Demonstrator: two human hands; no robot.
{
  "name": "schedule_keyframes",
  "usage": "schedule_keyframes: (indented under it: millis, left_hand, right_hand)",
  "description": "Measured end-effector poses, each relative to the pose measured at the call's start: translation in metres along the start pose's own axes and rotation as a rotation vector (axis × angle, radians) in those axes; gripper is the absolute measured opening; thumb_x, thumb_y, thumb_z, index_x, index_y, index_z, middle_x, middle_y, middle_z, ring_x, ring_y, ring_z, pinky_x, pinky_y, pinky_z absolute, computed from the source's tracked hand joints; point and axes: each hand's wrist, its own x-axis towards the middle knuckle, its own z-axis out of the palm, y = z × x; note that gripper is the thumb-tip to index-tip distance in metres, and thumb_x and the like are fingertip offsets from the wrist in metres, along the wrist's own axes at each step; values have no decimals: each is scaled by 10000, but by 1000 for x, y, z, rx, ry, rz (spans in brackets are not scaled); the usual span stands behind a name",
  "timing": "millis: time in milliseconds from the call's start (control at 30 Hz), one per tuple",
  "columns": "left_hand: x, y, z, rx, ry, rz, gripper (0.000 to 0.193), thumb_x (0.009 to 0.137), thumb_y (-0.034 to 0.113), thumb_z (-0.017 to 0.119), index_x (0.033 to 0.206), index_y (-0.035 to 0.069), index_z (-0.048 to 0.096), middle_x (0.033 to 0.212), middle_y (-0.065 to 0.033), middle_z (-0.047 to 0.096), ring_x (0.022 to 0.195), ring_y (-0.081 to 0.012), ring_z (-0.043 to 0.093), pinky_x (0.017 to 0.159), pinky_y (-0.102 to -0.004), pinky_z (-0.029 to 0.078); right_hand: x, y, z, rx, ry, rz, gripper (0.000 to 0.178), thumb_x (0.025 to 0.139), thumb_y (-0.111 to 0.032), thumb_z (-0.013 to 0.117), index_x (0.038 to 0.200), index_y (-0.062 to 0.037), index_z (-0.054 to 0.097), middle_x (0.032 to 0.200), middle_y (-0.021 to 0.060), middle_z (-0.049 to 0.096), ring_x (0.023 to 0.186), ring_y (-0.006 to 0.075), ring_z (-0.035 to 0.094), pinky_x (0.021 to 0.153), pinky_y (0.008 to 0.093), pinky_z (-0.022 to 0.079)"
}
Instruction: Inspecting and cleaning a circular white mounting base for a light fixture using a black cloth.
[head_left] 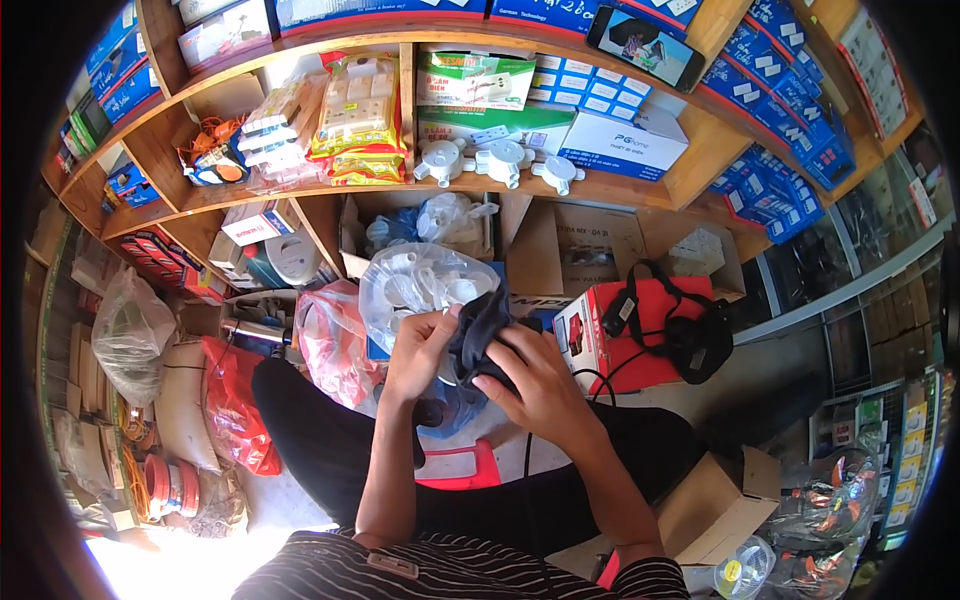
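Dark cloth [478, 340] bunched between your two hands, above your lap.
From the left, you have a clear plastic sack [133, 335], a pale sack [187, 405] and a red plastic bag [238, 410], then a pink bag [335, 335] nearer the middle. Next comes a clear bag [378, 290] of white fittings [462, 290], just beyond your left hand [420, 350] — that hand pinches the cloth's left edge between thumb and fingers. The cloth itself lies at the centre, overlapping the bag in view. Your right hand [530, 378] grasps it from the other side, fingers bent over the dark folds. Further right, a red box [645, 372] carries a black strapped device [700, 342] — and lower down is an open cardboard box [712, 512].
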Motion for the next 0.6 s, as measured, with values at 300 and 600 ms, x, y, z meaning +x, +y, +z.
schedule_keyframes:
  millis: [300,600]
  left_hand:
    - [-12,13,24,-276,-252,-127,479,1033,313,603,645,74,455,660,101,373,657,-30,285,560,-289,219]
    - [-19,33,43,-158,-54,82,416,1030,315,622,762,1,569,697,62,484,689,-52,378,599,-256,326]
  right_hand:
    - [-2,8,-8,85,124,-74,450,709,-336,846,770,-20,533,681,129,484,606,332,520,566,429,443]
    - [-6,4,-19,159,223,215,412,877,-331,735,685,-20,545,614,127,525,547,331,545,528,417,429]
